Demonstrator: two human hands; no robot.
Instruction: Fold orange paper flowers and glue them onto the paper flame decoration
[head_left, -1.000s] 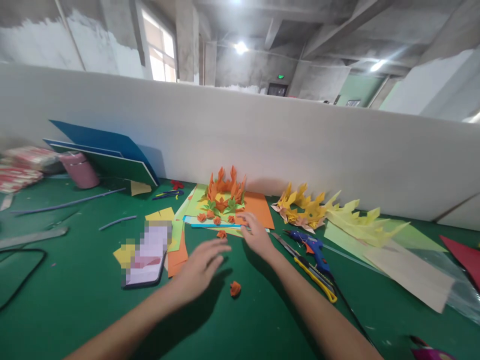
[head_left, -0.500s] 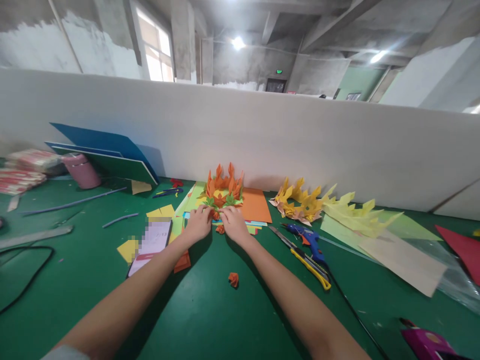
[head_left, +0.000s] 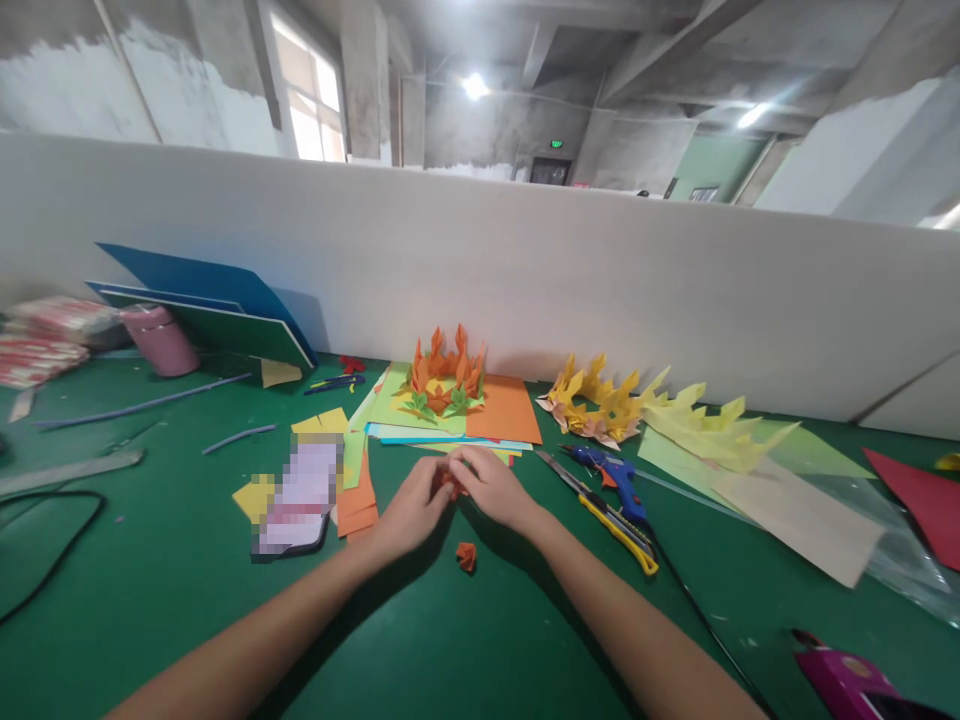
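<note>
My left hand [head_left: 415, 508] and my right hand [head_left: 493, 487] meet over the table, fingers curled inward around small orange paper flowers [head_left: 452, 482]. The fingers partly hide what they hold, so I cannot tell how many flowers are there. Closer to me, a single folded orange rosette [head_left: 466, 556] lies on the green tabletop. Beyond the hands stands an orange paper crown [head_left: 448, 372] with pointed leaves and green leaves at its front. It rests on a stack of coloured paper sheets [head_left: 504, 410], apart from both hands.
To the right lie a yellow-handled cutter [head_left: 619, 535], a blue glue gun [head_left: 611, 472] with its cord, a golden paper crown [head_left: 592, 400] and a pale yellow leaf strip [head_left: 712, 430]. A phone [head_left: 304, 490] is left of the hands, near a pink bottle [head_left: 160, 340].
Both hands have drawn back from the front of the orange crown toward me and closed around the orange flowers. The flower that lay just before the crown is now covered by the hands.
</note>
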